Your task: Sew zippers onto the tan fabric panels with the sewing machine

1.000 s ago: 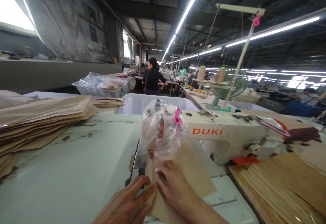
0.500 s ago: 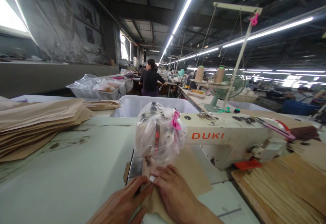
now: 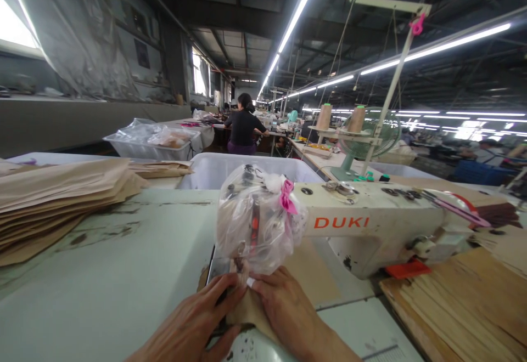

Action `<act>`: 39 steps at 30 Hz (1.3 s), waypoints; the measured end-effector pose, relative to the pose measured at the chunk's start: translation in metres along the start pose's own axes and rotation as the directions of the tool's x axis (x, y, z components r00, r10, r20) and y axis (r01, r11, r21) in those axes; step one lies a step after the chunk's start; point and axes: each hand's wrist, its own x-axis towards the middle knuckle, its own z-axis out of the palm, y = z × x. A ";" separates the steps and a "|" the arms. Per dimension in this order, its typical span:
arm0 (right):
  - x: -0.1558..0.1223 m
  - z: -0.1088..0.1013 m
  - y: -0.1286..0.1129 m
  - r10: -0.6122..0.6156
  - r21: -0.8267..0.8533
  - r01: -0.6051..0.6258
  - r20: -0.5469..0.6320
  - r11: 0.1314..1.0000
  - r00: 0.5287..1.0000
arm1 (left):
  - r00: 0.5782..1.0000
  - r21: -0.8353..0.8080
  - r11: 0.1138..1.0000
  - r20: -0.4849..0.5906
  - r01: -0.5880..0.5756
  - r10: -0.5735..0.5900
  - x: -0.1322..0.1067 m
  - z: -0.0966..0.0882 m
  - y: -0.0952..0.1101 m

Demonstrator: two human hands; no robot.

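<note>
A white DUKI sewing machine point(image 3: 370, 227) stands on the pale table point(image 3: 107, 285), its head wrapped in clear plastic point(image 3: 257, 225) tied with a pink ribbon. A tan piece of material point(image 3: 304, 280) lies under the needle area. My left hand point(image 3: 197, 323) lies flat with fingers stretched out, pressing the piece's left edge just in front of the needle. My right hand point(image 3: 288, 312) rests flat on the piece beside it, fingertips touching the plastic. Both hands nearly meet at the fingertips.
A stack of tan pieces point(image 3: 57, 203) lies at the left. Wood-coloured sheets point(image 3: 461, 301) lie at the right. A white tub point(image 3: 230, 170) stands behind the machine. Thread cones point(image 3: 325, 118) and a green fan point(image 3: 370, 137) stand beyond. A person in black point(image 3: 244, 126) sits further back.
The tan piece has slid forward under the machine head, so less of it shows near me. Both hands have moved forward with it, closer to the needle.
</note>
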 end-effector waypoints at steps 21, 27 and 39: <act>0.007 -0.021 0.001 -0.034 0.067 0.028 0.080 0.997 0.996 | 0.994 -0.095 0.991 0.061 0.099 -0.093 -0.011 0.019 -0.010; 0.018 -0.031 0.005 -0.124 0.054 0.117 0.141 0.992 0.982 | 0.964 -0.255 0.952 0.244 0.171 -0.108 0.003 0.006 -0.003; 0.012 -0.022 0.025 -0.222 -0.063 0.231 0.128 0.971 0.967 | 0.976 -0.279 0.953 0.207 0.120 -0.062 0.002 0.008 -0.032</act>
